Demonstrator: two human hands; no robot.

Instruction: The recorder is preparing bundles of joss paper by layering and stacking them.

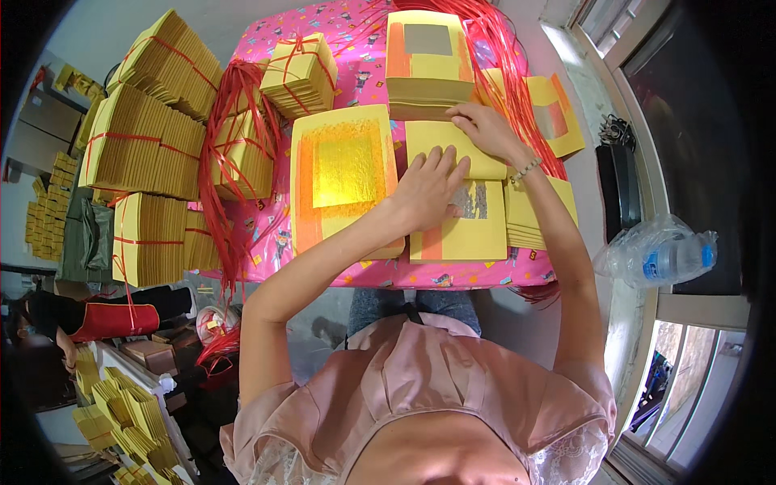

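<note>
A yellow joss paper sheet with a silver patch and an orange band lies in front of me; its far part shows plain yellow and looks folded over. Spread flat across the plain part is my left hand, fingers pointing away from me. My right hand rests at that part's far right corner, its fingers loosely bent and apart, with nothing visible in them. To the left is a larger stack of joss paper with a gold square. Behind my hands stands a tall joss paper pile with a silver square.
Red ribbons hang over bundles at left, and more red ribbons trail at right. Tied yellow paper bundles stack up at far left. A pink patterned cloth covers the table. A plastic bottle lies right. Another person is at lower left.
</note>
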